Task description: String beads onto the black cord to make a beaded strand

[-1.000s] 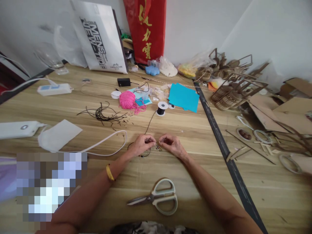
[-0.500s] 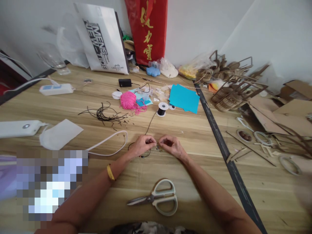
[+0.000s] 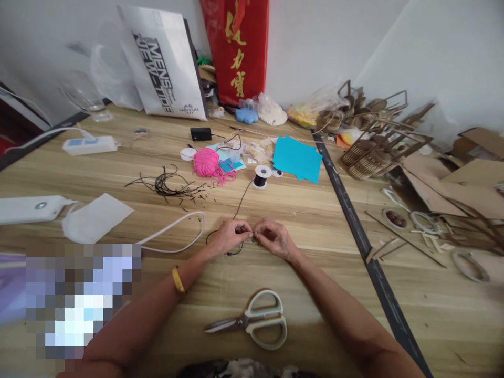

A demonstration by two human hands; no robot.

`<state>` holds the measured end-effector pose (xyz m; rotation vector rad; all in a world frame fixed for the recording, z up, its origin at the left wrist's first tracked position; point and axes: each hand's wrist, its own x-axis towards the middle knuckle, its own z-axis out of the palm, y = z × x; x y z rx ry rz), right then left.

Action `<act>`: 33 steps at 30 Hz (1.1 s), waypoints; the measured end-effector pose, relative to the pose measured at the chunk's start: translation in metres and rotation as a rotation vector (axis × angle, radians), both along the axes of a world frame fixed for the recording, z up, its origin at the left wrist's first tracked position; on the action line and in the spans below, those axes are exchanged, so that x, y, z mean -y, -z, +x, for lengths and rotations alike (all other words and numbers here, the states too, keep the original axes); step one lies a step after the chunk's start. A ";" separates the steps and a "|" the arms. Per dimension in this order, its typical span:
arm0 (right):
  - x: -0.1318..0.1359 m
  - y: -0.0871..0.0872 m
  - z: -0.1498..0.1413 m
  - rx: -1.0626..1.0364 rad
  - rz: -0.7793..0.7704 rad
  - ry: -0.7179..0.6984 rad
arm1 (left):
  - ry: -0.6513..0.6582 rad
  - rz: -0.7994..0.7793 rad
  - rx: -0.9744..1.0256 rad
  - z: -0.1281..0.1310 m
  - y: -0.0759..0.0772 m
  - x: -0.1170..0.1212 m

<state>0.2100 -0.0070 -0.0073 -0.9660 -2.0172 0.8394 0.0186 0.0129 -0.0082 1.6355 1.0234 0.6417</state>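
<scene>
My left hand (image 3: pixel 230 234) and my right hand (image 3: pixel 272 236) rest close together on the wooden table (image 3: pixel 315 294), fingertips pinched toward each other. Both pinch a thin black cord (image 3: pixel 241 197) that runs back to a small spool (image 3: pixel 261 175). Tiny beads (image 3: pixel 255 240) lie between the hands; whether the right fingers hold one is too small to tell. A loop of the cord curls under my left hand. A yellow band sits on my left wrist. Grey-handled scissors (image 3: pixel 255 320) lie shut in front of me.
Pink yarn ball (image 3: pixel 205 161), black cord scraps (image 3: pixel 167 185), blue paper (image 3: pixel 296 157), white cable (image 3: pixel 177 231), power strip (image 3: pixel 90 145), white device (image 3: pixel 29 209), cloth (image 3: pixel 96 216). Bags stand at the wall. Cardboard and wooden cut-outs (image 3: pixel 378 142) crowd the right, past a dark strip (image 3: pixel 354 226).
My right hand has shifted slightly left, so the fingertips of both hands are closer together. Everything else lies as before.
</scene>
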 end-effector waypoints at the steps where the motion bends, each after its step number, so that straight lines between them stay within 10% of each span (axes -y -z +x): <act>1: 0.000 0.000 -0.001 0.001 0.013 -0.009 | -0.002 -0.003 0.000 0.000 0.001 0.000; 33: 0.002 0.000 -0.001 -0.022 -0.118 0.043 | 0.018 -0.017 0.014 -0.002 0.001 -0.002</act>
